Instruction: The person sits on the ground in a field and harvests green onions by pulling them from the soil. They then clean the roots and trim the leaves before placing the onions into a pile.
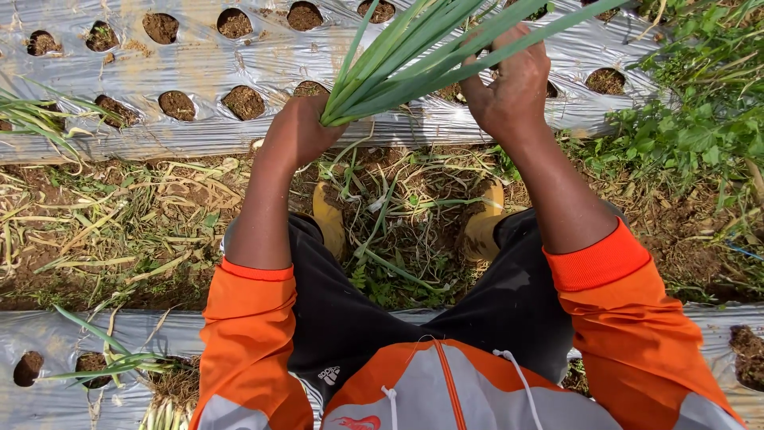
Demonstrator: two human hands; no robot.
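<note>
**Two hands gripping a bunch of green onion leaves over a mulched bed**

At far left, a few loose green leaves [36, 115] lie on the silver plastic mulch sheet [239, 68], which is punched with round planting holes [177, 104] full of dark soil. The person's left hand [298, 131] is closed in a fist around the lower end of a bunch of long green leaves [414, 52], fingers wrapped tight, the stems pressed together inside the palm. The bunch fans up and to the right from that fist, its leaves slender, smooth and bright green, held just above the mulch sheet. The right hand [509, 87] is curled around the leaves farther up, fingers folded over them from behind. Below, between the arms, two yellow boots [485, 231] stand on a straw-strewn dirt furrow [119, 231]. Orange sleeves [239, 342] cover the upper arms. Leafy weeds [700, 119] grow at right.
</note>
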